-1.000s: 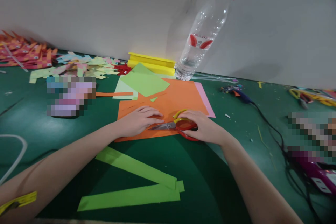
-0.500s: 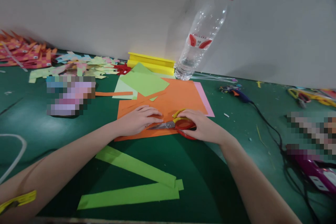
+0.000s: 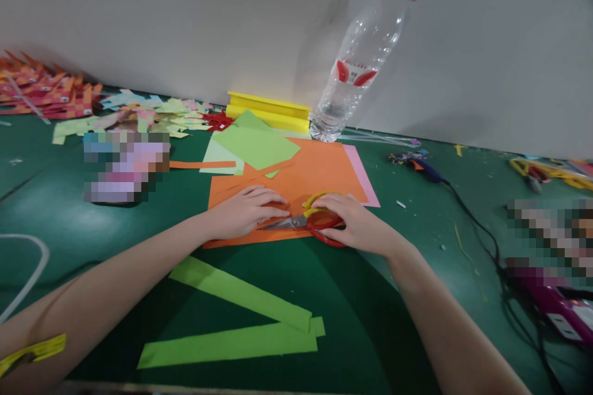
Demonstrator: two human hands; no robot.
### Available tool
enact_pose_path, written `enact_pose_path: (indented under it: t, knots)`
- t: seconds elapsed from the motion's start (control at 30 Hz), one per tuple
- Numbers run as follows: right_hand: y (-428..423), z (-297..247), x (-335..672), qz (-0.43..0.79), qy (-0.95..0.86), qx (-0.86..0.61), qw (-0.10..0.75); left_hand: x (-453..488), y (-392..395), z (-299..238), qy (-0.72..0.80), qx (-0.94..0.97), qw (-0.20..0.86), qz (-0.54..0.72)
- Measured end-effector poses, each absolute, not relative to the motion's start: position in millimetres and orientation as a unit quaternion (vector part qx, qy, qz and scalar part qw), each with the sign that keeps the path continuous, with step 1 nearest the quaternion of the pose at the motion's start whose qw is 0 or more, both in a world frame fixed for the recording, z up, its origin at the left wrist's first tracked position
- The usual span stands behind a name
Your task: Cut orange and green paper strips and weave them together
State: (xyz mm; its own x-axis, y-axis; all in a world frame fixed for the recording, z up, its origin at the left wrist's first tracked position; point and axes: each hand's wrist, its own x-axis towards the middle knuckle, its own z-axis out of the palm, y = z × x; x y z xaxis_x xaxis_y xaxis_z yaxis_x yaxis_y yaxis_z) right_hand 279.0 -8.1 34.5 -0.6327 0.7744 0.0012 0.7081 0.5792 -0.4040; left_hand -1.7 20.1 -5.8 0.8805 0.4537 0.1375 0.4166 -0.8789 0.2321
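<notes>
Resting the left hand (image 3: 248, 213) loosely flat on smooth orange paper (image 3: 324, 170), gripping nothing; holding red-and-yellow, loop-handled steel scissors (image 3: 299, 221) in the curled right hand (image 3: 356, 222), along the sheet's near edge (nearer, straight green strips (image 3: 231, 344) in a V).

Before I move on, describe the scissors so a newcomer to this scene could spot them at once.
On the green table, find the clear bottle, then the large orange sheet in front of it. The scissors are at that sheet's near edge, in the right hand. Metal blades and red-and-yellow handles set them apart from the flat green strips nearby.
</notes>
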Motion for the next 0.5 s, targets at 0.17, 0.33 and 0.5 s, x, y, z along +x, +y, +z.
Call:
enact_pose_path:
  t: [0.17, 0.33, 0.5]
  knots:
    - [-11.0, 36.3, 276.3, 0.191, -0.881, -0.424, 0.090, -2.2, 20.9, -8.3, 0.225, 0.965, 0.096, 0.099]
    - [-12.4, 35.5, 273.2, 0.185, -0.888, -0.412, 0.089, -2.3, 20.7, -7.9, 0.223, 0.964, 0.098, 0.102]
    - [-11.6, 34.8, 272.8, 0.189, -0.888, -0.410, 0.089, -2.5, 20.7, -7.2, 0.219, 0.964, 0.102, 0.107]
